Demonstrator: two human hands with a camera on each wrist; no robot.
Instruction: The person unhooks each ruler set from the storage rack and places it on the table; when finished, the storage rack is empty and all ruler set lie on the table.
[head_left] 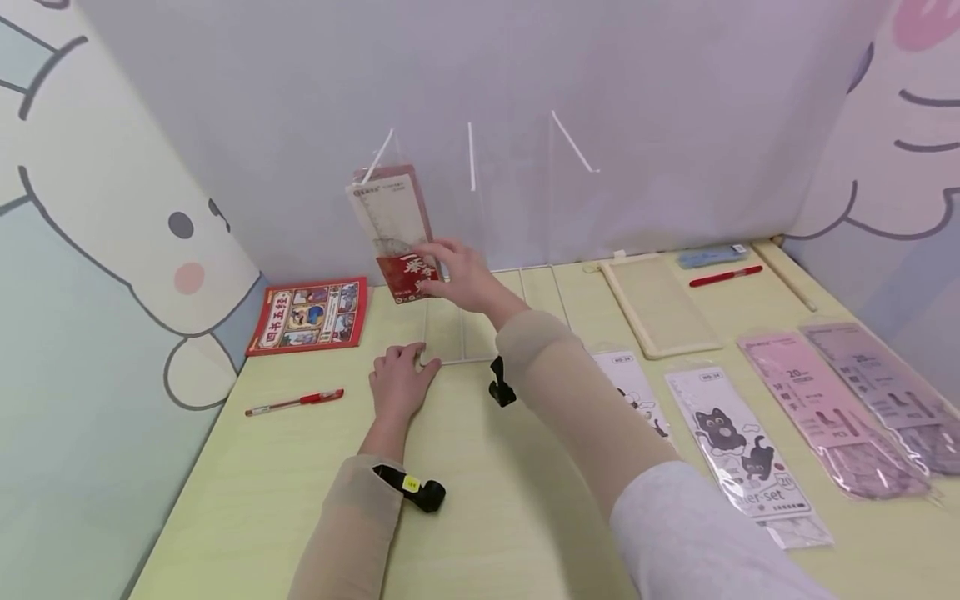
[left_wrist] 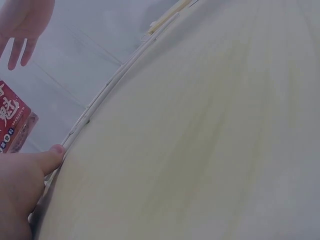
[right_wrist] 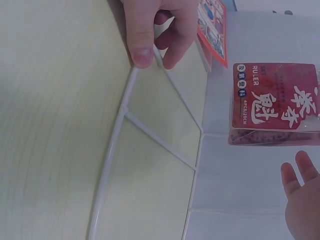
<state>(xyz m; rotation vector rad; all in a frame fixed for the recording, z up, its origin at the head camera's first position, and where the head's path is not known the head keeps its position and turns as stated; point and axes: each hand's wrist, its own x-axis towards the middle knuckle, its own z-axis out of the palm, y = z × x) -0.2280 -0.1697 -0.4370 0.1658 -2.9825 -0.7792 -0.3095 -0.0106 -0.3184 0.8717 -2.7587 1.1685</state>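
A white wire display rack stands at the back with slanted prongs at its top. On its left prong hangs a red and white ruler set pack, with another pack behind it. My right hand is beside the front pack, fingers extended; in the head view its fingertips overlap the pack's right edge, while the right wrist view shows a gap between them. At the rack's front left base corner, my left hand grips the white rod, its thumb along it.
Left of the rack lie a red picture book and a red pen. To the right are a mesh pouch, another red pen, a blue item, a wooden stick, cat-print packs and pink and purple packs.
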